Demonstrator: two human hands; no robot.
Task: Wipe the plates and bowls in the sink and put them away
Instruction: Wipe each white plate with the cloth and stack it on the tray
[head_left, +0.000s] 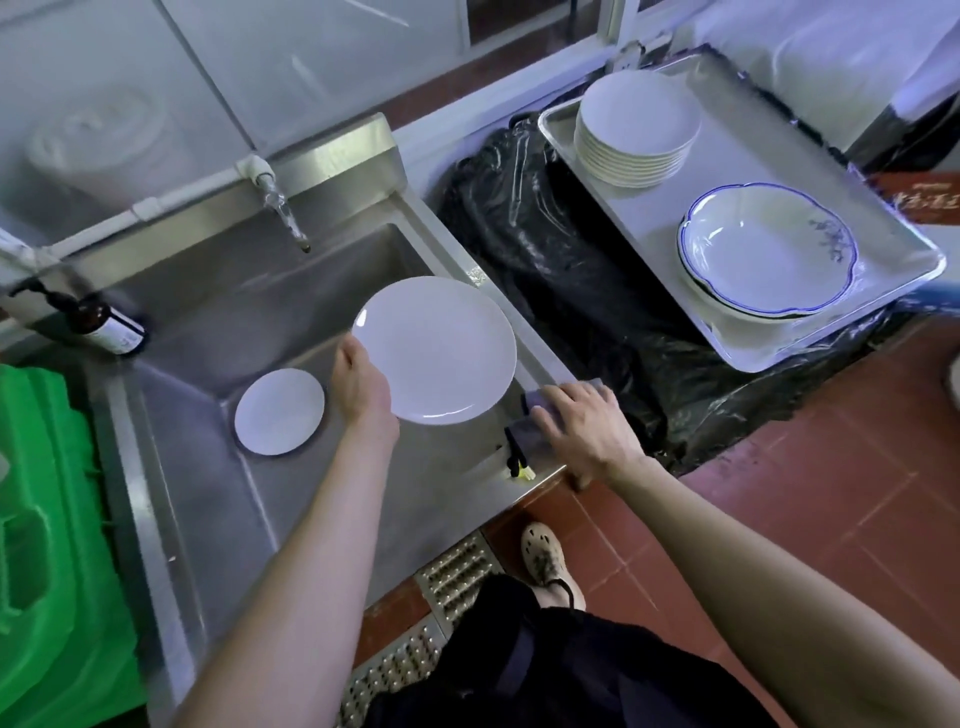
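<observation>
my left hand (361, 382) is clamped on the near-left rim of a big white plate (435, 349), thumb on top, held tilted above the sink (244, 291). my right hand (584, 423) lies flat w/ fingers spread on a grey cloth (535, 415) on the sink's right edge, pressing on it, not closed round it. a small white plate (279, 411) lies flat on the sink bottom, left of my wrist. on the metal tray (769, 156) to the right: a stack of white plates (636, 127) and blue-rimmed bowls (766, 249), well apart from both hands.
</observation>
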